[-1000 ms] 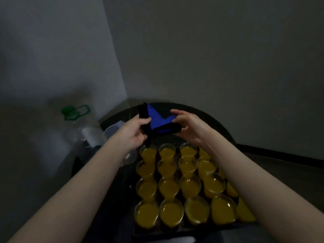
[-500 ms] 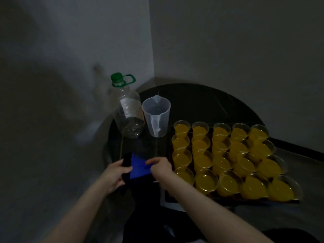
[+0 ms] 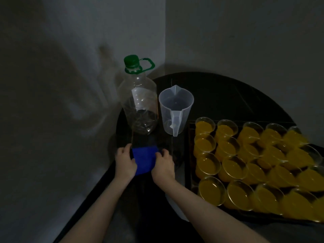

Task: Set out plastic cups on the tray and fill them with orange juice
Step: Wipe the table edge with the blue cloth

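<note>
**Cloth held at the near left, filled cups off to the right**

Nearest the camera, the left hand [image 3: 124,163] and the right hand [image 3: 164,166] lie side by side on the dark table [image 3: 228,95], each with fingers curled onto one edge of a blue cloth [image 3: 144,159] that sits between them; whether the thumbs pinch under the cloth cannot be told in the dim light; the cloth's long axis seems to run near to far, flat between the two hands. The tray [image 3: 191,130] lies to the right of both hands, so the right hand is the nearer to it; its plastic cups [image 3: 208,165] stand in close rows and every one in view holds orange juice, so the filling looks done. Farther off, straight beyond the cloth, stands an empty clear bottle [image 3: 140,106] with a green cap; just beside it on the right stands a clear measuring jug [image 3: 176,111], upright and apparently empty, its spout pointing far; any coming reach for either goes straight away from the fingers.
</note>
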